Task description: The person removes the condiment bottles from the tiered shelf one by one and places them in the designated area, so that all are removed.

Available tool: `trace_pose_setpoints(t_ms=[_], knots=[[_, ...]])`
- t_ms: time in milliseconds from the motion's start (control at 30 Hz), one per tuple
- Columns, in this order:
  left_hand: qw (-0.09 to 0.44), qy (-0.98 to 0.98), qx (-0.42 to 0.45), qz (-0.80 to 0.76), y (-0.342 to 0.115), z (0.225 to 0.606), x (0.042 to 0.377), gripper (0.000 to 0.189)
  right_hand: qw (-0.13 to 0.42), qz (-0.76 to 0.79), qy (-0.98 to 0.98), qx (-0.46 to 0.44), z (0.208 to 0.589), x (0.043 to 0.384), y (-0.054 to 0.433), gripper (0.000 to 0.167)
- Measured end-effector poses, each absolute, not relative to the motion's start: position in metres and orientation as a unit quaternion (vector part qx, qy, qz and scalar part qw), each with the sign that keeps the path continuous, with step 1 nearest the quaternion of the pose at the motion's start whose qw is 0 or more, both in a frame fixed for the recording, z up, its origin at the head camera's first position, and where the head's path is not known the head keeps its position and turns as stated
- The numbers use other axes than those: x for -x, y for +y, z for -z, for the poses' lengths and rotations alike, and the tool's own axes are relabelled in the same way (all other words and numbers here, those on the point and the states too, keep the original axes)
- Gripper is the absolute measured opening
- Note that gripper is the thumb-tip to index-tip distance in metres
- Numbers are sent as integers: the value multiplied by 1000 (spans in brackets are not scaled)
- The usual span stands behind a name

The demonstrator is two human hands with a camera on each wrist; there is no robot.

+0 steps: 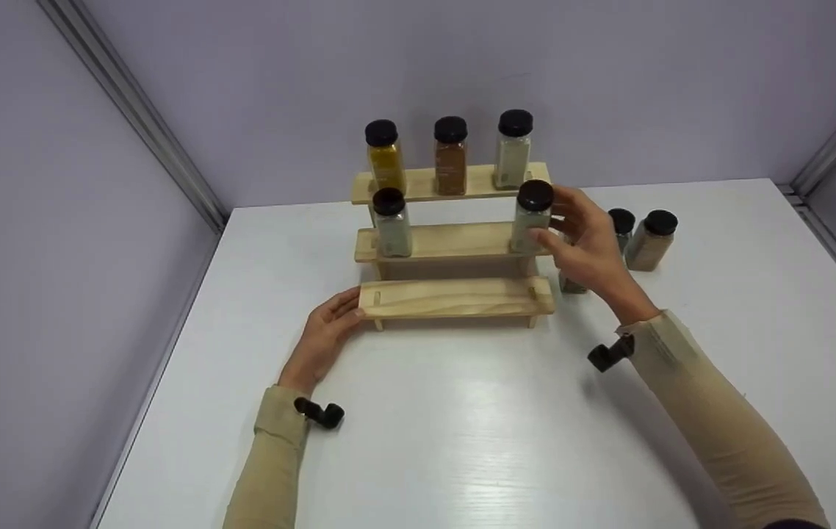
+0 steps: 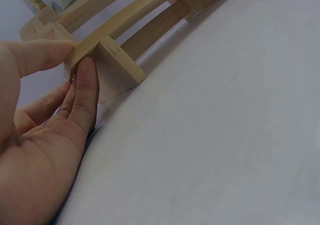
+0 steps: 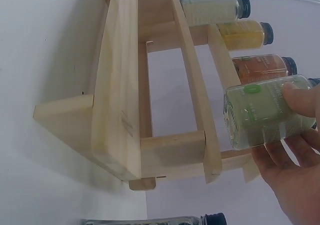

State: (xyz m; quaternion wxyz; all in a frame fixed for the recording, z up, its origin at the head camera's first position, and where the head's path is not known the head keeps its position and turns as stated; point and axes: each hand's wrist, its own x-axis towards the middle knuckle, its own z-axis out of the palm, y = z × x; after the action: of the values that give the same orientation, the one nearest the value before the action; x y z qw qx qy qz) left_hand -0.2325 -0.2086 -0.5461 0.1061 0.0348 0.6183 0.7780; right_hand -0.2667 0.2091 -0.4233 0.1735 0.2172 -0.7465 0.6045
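My right hand [image 1: 588,246] grips a glass spice jar [image 1: 530,224] with a black lid and pale green contents, at the right end of the middle tier. In the right wrist view the jar [image 3: 262,110] shows a gap from the middle board, thumb on one side and fingers underneath. My left hand [image 1: 321,336] pinches the left end of the lowest board of a three-tier wooden rack [image 1: 455,300], thumb above and fingers below. A pale jar [image 1: 394,229] stands on the middle tier's left end.
Along the top tier stand a yellow jar [image 1: 386,163], a reddish-brown jar [image 1: 451,162] and a pale jar [image 1: 513,154]. Right of the rack, partly behind my right hand, are a brownish jar [image 1: 651,242], a dark-lidded jar [image 1: 621,224] and another jar [image 1: 573,283] on the white table [image 1: 418,441].
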Motion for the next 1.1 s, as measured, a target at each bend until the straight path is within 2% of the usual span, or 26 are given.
trace_pose_setpoints(t_ms=[1100], knots=[[103, 622, -39, -775, -211, 548, 234, 56, 199, -592, -755, -198, 420, 255, 247, 54]])
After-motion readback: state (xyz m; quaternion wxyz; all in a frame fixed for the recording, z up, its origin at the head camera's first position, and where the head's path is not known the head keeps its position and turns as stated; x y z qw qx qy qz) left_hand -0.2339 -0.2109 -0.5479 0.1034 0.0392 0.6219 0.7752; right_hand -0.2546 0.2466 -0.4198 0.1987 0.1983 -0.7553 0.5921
